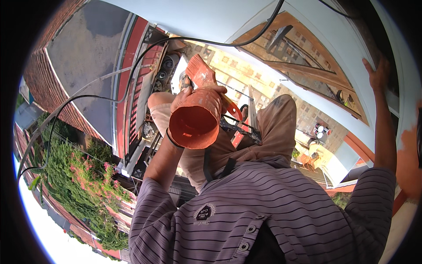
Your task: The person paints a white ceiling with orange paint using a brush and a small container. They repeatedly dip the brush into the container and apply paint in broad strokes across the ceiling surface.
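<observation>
My left hand (183,97) is closed around an orange-red paint pot (195,125), whose mouth faces me and whose inside is coated with orange-red paint. The same hand pins a wide paintbrush (201,71) against the pot. The brush's paint-stained bristles point away from me, and its orange handle (231,108) sticks out to the right. At the far right, my right hand (379,75) is braced at the edge of a pale wall (358,53). Its thumb is spread apart from the fingers, which are partly in shadow, and I see no tool in it.
I sit high up, knees bent, above a tiled floor (239,61). A black cable (145,55) loops across the upper left. A wood-framed opening (316,61) lies to the right. Paint pails (322,130) stand far below. Roofs (66,88) and flowering bushes (94,176) spread out left.
</observation>
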The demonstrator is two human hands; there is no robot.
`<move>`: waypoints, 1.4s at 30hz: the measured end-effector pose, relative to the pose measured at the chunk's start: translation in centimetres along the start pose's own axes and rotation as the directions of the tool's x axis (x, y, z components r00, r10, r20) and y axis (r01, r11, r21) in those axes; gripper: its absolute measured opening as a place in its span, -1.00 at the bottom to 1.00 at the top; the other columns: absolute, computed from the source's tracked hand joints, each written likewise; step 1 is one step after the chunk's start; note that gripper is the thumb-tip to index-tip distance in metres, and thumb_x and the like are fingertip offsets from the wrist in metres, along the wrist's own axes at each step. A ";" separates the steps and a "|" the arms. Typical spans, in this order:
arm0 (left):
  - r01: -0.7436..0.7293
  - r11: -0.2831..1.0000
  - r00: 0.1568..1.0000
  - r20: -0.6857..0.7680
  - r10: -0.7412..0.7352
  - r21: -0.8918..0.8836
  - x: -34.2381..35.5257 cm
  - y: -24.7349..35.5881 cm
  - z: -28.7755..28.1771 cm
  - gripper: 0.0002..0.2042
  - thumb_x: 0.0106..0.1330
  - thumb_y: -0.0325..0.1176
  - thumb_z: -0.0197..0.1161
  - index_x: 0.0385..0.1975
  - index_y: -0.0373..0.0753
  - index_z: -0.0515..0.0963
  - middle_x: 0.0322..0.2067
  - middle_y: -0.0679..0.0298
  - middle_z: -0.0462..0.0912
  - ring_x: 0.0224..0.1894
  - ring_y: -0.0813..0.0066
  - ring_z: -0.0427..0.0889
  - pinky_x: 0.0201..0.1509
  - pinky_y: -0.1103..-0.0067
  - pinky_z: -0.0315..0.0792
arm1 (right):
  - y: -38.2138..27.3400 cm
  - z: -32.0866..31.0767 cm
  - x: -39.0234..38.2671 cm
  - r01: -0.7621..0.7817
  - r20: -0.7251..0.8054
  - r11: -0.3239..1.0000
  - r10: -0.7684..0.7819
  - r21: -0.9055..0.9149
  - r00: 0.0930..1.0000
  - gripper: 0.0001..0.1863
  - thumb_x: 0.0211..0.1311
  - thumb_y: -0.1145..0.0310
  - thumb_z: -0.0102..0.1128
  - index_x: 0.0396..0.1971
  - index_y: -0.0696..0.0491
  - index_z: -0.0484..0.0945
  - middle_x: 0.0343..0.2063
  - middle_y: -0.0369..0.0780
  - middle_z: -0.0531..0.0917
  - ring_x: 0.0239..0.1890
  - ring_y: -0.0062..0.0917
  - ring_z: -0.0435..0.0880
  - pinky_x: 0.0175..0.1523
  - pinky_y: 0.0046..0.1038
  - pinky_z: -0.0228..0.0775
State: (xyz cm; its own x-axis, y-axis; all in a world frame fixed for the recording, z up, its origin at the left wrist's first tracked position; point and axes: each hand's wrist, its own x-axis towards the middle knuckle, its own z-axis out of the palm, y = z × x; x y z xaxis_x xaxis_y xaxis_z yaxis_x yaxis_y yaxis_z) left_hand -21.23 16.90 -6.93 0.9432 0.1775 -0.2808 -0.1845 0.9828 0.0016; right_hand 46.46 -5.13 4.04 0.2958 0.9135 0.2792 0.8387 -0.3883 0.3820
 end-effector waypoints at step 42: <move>0.364 0.852 0.924 0.028 -0.382 -0.377 6.4 -3.6 9.2 -0.19 0.59 0.13 -0.04 0.47 -0.61 0.17 0.14 -0.24 0.59 0.04 0.00 0.77 0.03 0.25 0.79 | -6.2 -4.2 1.2 -0.270 0.236 0.954 0.234 0.130 0.943 0.37 0.03 -0.53 0.44 0.60 0.13 0.07 0.45 0.23 0.37 0.47 0.13 0.42 0.53 0.02 0.30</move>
State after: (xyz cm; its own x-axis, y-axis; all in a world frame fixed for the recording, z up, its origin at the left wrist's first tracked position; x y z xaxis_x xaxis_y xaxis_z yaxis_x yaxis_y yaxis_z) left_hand -12.00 14.99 0.07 0.9494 -0.2103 -0.2332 0.0818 0.8827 -0.4628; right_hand 39.69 -2.13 5.72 0.5834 0.7991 0.1451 0.7800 -0.6010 0.1742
